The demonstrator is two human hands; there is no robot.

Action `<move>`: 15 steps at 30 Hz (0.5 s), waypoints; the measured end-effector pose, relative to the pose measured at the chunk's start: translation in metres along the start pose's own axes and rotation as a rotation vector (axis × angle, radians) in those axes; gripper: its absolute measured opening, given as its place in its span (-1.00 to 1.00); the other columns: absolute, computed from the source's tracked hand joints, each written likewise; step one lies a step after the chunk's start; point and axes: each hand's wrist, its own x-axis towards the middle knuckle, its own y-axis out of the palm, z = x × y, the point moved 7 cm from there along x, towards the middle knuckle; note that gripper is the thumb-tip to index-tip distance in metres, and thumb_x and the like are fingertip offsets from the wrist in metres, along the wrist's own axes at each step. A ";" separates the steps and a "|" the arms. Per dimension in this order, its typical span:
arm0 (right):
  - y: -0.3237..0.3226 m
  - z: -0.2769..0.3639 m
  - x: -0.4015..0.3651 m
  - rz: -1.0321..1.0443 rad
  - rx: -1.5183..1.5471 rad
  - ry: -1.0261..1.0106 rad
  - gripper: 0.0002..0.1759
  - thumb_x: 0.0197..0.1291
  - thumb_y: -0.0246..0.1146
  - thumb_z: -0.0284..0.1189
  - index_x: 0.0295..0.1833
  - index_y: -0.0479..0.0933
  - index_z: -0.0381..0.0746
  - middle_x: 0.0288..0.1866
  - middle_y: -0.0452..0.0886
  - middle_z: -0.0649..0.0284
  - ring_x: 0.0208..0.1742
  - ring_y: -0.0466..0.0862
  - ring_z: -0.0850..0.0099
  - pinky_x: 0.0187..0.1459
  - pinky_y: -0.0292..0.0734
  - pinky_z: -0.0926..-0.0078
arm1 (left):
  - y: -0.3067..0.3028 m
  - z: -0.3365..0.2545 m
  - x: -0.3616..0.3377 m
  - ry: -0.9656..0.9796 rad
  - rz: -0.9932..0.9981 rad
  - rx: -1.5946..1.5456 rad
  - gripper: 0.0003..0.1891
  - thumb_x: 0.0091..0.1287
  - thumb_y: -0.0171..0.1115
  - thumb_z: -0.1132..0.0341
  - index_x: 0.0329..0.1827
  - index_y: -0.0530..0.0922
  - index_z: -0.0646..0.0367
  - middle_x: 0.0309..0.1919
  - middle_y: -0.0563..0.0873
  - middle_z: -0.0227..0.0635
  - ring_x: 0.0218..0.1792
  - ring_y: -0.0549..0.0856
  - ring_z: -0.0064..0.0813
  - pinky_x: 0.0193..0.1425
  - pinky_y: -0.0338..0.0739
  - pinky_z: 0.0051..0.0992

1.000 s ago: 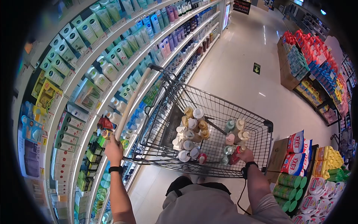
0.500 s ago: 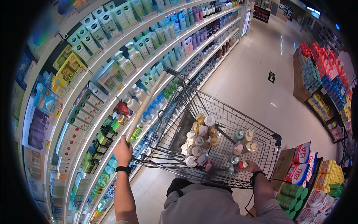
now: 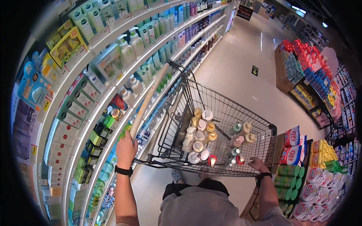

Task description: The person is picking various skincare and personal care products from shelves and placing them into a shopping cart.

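Note:
A wire shopping cart (image 3: 222, 94) stands across the aisle in front of me. My left hand (image 3: 126, 150) is wrapped round the cart's pale handle bar (image 3: 145, 105) near its lower end. Several upright bottles (image 3: 201, 135) with white and gold tops stand at the cart's left side. Another group of bottles (image 3: 241, 139) is at the right, among them one with a red part (image 3: 240, 160) near the cart's edge. My right hand (image 3: 258, 165) is just right of that bottle, over the cart's near rim, fingers apart and holding nothing.
Long shelves (image 3: 102, 45) of bottles, tubes and boxes run along the left, close to the cart. Displays of red and blue packs (image 3: 313, 64) stand at the right. Detergent bags (image 3: 291, 145) and green canisters (image 3: 286, 181) are stacked near my right arm.
My right hand has come away from the bottle with the red part, and its fingers have opened. My left hand stays on the handle. The view has shifted, with the shelves nearer.

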 end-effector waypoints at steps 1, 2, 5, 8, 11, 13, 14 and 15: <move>0.004 0.003 -0.012 -0.060 -0.037 0.045 -0.28 0.07 0.45 -0.10 0.29 0.54 -0.25 0.04 0.73 -0.03 0.10 0.72 0.09 0.15 0.60 0.21 | 0.000 -0.001 0.000 -0.001 -0.014 0.001 -0.60 0.25 0.36 0.27 0.05 0.44 0.25 -0.46 0.70 0.00 -0.37 0.72 0.10 -0.28 0.63 -0.02; 0.009 0.005 -0.026 -0.117 -0.071 0.087 -0.33 0.07 0.44 -0.12 0.26 0.57 -0.24 0.02 0.74 0.00 0.10 0.72 0.09 0.15 0.60 0.21 | -0.002 -0.001 0.000 -0.001 -0.029 0.007 -0.60 0.27 0.34 0.28 0.07 0.43 0.25 -0.46 0.70 0.00 -0.37 0.72 0.09 -0.30 0.63 -0.04; 0.040 0.002 -0.057 -0.135 -0.116 0.268 -0.46 0.19 0.21 0.02 0.16 0.66 -0.06 0.04 0.74 0.04 0.15 0.69 0.07 0.18 0.56 0.16 | -0.004 0.001 -0.003 -0.008 -0.015 0.024 -0.66 0.28 0.32 0.31 0.03 0.45 0.23 -0.46 0.71 -0.02 -0.37 0.73 0.05 -0.32 0.64 -0.08; 0.053 0.007 -0.067 -0.172 -0.190 0.298 -0.46 0.24 0.03 0.12 0.10 0.71 0.10 0.10 0.72 0.10 0.19 0.66 0.06 0.21 0.52 0.14 | -0.009 0.004 -0.011 -0.003 -0.059 0.076 -0.70 0.27 0.32 0.30 -0.03 0.47 0.21 -0.47 0.73 -0.05 -0.40 0.75 0.01 -0.31 0.66 -0.09; 0.057 0.017 -0.083 -0.084 -0.202 0.318 -0.46 0.23 0.06 0.11 0.12 0.70 0.08 0.14 0.71 0.13 0.22 0.64 0.09 0.23 0.51 0.14 | -0.015 0.008 -0.024 -0.022 -0.068 0.074 -0.75 0.25 0.30 0.36 -0.07 0.49 0.21 -0.49 0.73 -0.05 -0.43 0.75 0.02 -0.31 0.66 -0.08; 0.061 0.012 -0.092 -0.069 -0.197 0.317 -0.44 0.22 0.06 0.11 0.13 0.70 0.06 0.17 0.70 0.13 0.24 0.63 0.10 0.24 0.50 0.13 | -0.020 0.009 -0.035 -0.037 -0.074 0.071 -0.80 0.23 0.23 0.43 -0.11 0.49 0.22 -0.50 0.73 -0.02 -0.44 0.76 0.02 -0.32 0.66 -0.08; 0.065 0.009 -0.093 -0.066 -0.208 0.312 -0.44 0.22 0.06 0.11 0.12 0.70 0.05 0.18 0.69 0.14 0.25 0.63 0.10 0.25 0.49 0.13 | -0.024 0.011 -0.043 -0.040 -0.095 0.095 -0.83 0.23 0.21 0.46 -0.13 0.49 0.21 -0.48 0.73 -0.01 -0.43 0.76 0.01 -0.31 0.66 -0.09; 0.066 0.005 -0.101 -0.066 -0.218 0.312 -0.43 0.22 0.06 0.12 0.13 0.70 0.04 0.19 0.69 0.13 0.25 0.63 0.10 0.25 0.49 0.12 | -0.025 0.010 -0.050 -0.053 -0.091 0.097 -0.83 0.23 0.20 0.47 -0.13 0.49 0.21 -0.48 0.74 -0.01 -0.43 0.77 0.01 -0.31 0.66 -0.09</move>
